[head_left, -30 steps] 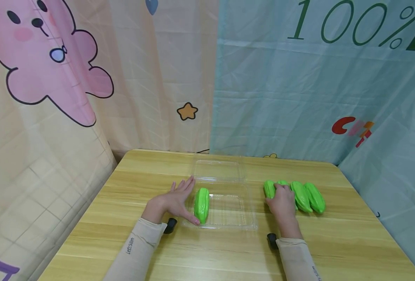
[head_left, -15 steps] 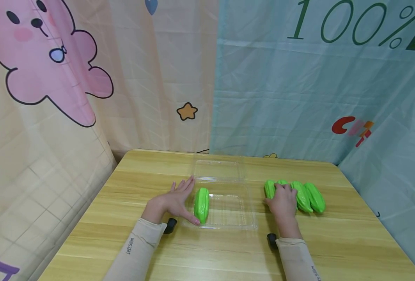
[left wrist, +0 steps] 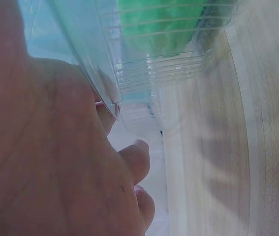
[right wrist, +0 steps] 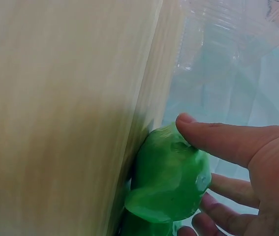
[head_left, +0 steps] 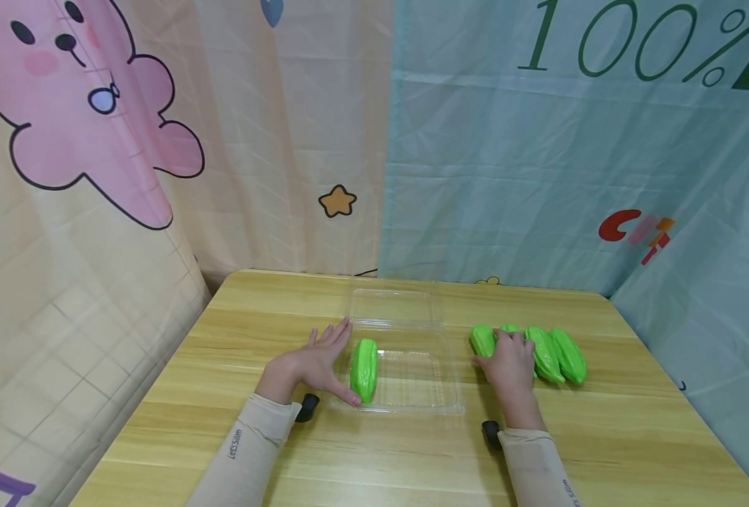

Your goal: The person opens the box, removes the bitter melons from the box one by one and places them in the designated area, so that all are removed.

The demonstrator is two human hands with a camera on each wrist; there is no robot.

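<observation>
A clear plastic clamshell box point(head_left: 412, 398) lies open in the middle of the wooden table point(head_left: 602, 436), its lid point(head_left: 393, 308) folded back. One ridged green fruit point(head_left: 364, 367) lies in the box's left side. My left hand point(head_left: 321, 362) lies flat on the table, fingers straight against the box's left wall point(left wrist: 144, 73). Several more green fruits point(head_left: 555, 354) sit in a row to the right. My right hand point(head_left: 509, 360) grips the leftmost fruit point(head_left: 481, 339), thumb point(right wrist: 213, 135) on one side of the fruit point(right wrist: 169, 182) and fingers curled on the other.
Printed cloth curtains point(head_left: 507, 176) hang close behind the table and along both sides. The table's right corner point(head_left: 605, 299) lies just beyond the fruit row. Bare wood stretches along the front edge.
The leftmost fruit of the row has shifted slightly to the left under my right hand. My left hand and the box stay as they were.
</observation>
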